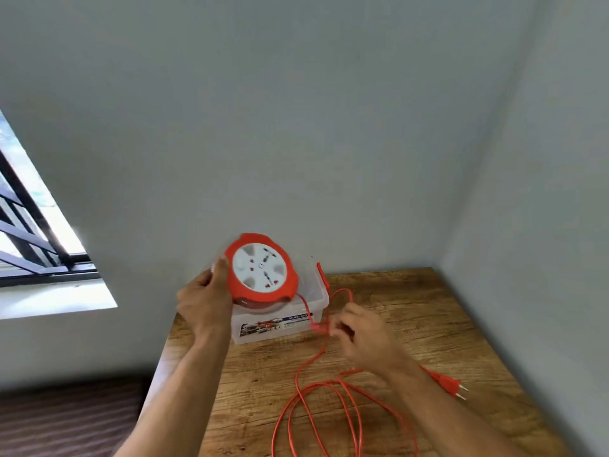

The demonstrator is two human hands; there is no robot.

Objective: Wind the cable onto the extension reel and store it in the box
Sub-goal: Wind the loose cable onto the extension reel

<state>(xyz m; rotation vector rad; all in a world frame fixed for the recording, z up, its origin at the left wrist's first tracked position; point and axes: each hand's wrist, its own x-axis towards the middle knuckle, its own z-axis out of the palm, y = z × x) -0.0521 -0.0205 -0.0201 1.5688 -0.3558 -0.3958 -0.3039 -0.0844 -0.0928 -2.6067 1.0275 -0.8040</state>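
The left hand [201,303] grips the extension reel [262,270] by its left edge, thumb pressed on the orange rim, and holds it tilted in the air above the box [280,321], with the white socket face turned toward the camera. The reel is round, with an orange housing and a white centre plate carrying several sockets. The box is a clear plastic container with an orange latch [323,275] on its right side and a printed label on its front wall; it stands on the wooden desk [428,311] near the back left corner, close to the wall. The orange cable [316,400] leaves the lower right of the reel, drops past the front of the box and reaches the right hand [361,334], whose fingers are curled and pinch the strands just right of the box. From there the cable runs down onto the desk and lies in several loose loops toward the near edge. Its orange plug [449,385], two pins pointing right, rests on the desk beside the right forearm. A window [29,232] with dark bars shows at the left.
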